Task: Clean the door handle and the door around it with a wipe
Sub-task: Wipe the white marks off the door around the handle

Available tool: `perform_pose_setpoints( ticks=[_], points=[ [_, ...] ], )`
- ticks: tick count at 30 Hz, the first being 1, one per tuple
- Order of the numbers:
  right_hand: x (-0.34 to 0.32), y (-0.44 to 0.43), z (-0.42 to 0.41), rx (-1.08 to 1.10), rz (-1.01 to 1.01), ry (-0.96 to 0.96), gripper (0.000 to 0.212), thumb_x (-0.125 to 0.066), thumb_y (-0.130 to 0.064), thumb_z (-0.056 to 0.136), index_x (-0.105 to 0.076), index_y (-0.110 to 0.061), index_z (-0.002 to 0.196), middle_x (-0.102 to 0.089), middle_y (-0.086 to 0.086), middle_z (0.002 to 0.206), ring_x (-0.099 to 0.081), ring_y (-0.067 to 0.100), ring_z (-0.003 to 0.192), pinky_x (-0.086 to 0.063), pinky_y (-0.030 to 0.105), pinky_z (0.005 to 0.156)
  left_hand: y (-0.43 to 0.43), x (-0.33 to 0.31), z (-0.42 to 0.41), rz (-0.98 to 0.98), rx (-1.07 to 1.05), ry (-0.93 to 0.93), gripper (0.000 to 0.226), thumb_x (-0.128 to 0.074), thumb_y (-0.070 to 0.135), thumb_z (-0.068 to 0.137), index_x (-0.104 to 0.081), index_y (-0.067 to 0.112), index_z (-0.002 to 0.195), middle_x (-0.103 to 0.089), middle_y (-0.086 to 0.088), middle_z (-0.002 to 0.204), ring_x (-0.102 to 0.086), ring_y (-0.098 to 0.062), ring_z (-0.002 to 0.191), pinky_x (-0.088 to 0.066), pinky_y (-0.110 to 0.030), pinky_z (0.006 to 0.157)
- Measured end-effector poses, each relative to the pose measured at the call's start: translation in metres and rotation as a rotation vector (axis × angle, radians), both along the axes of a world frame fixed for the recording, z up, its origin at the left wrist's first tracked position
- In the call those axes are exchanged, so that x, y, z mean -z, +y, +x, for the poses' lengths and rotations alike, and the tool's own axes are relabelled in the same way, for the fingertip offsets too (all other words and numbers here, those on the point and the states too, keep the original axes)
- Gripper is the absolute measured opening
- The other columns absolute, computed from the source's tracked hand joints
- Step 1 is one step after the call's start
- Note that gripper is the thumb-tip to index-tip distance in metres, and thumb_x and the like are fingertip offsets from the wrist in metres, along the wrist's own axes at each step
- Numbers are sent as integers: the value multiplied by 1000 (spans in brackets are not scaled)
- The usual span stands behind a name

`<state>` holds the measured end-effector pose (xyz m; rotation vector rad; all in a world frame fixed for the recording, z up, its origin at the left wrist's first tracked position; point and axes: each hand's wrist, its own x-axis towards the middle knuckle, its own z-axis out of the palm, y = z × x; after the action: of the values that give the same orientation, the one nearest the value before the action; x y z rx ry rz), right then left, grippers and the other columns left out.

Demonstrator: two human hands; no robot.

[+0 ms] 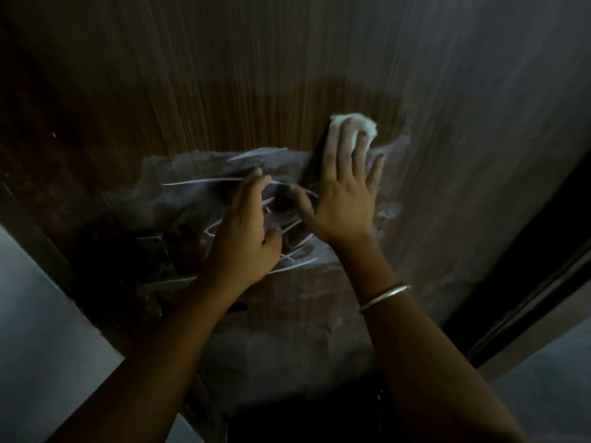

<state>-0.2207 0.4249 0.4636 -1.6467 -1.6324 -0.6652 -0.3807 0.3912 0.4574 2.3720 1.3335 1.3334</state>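
A dark brown wooden door (224, 91) fills the view, with a grey, wet-looking smear and white scratch marks around my hands. My right hand (345, 187) lies flat against the door, its straight fingers pressing a white wipe (358, 126) that sticks out past the fingertips. My left hand (246, 228) rests on the door to the left, its fingers loosely bent and holding nothing. A metal handle plate (153, 251) sits in shadow just left of my left wrist; the handle itself is hard to make out.
A pale wall (41, 330) borders the door at lower left. A dark door frame edge (527, 282) runs diagonally at the right, with lighter floor or wall (543, 385) below it. A thin metal bangle (383, 297) circles my right wrist.
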Motion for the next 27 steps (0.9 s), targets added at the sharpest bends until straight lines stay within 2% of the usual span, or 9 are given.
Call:
perform_pose_setpoints(
  ticks=[3,6,8,13,16,18,21,25,27],
  points=[
    [21,-11,23,49,-64,21,88,-29,-69,85,-2,-14,149,-2,11,157,0,28,144,8,57,110,1,1,7,41,27,48,73,-63,4,78,-26,17,140,-23,-7,152,-15,-2,126,-19,1,82],
    [-1,-2,44,122,36,258,93,-32,-71,84,0,-10,148,-2,16,156,0,33,143,8,58,109,0,5,8,56,47,73,71,-63,3,78,-28,14,139,-24,-9,151,-17,-6,130,-19,3,83],
    [-14,6,43,138,85,235,99,-34,-74,81,-4,-7,147,-6,21,155,-3,40,141,5,56,110,-1,7,9,50,63,75,71,-63,2,77,-29,12,138,-24,-10,151,-20,-9,131,-21,5,82],
    [32,-11,23,-6,-87,-74,97,-33,-73,79,-6,-11,148,-7,13,157,-2,31,144,2,54,114,-1,7,19,22,97,81,68,-60,3,80,-28,12,139,-22,-9,152,-19,-12,133,-18,-8,94],
    [48,-21,41,67,-118,110,93,-34,-71,82,0,-14,148,-2,11,157,2,25,145,7,54,112,-1,8,15,28,77,79,70,-60,3,80,-26,15,140,-22,-8,152,-16,-10,132,-18,-8,94],
    [33,-14,51,109,-52,267,97,-35,-71,82,2,-10,148,-1,16,156,0,31,144,6,54,111,-2,11,11,18,59,85,71,-61,3,80,-25,15,140,-22,-8,152,-17,-10,132,-18,-11,98],
    [16,-2,43,45,16,187,103,-36,-74,78,-3,-4,147,-6,22,155,-3,37,142,3,50,113,-4,11,12,13,49,81,70,-62,3,80,-27,12,139,-24,-9,151,-21,-13,133,-19,-11,97],
    [61,-18,28,-18,-126,12,99,-38,-73,80,-4,-9,148,-6,16,156,0,29,144,-1,55,114,-9,8,23,27,74,99,68,-62,4,79,-29,11,138,-26,-11,150,-23,-17,135,-22,-22,101],
    [76,-24,32,23,-172,104,99,-35,-74,80,2,-12,148,-1,14,157,6,23,143,4,54,114,-10,7,21,38,72,105,68,-61,4,79,-28,12,138,-25,-10,151,-20,-13,133,-21,-13,97]
  ],
)
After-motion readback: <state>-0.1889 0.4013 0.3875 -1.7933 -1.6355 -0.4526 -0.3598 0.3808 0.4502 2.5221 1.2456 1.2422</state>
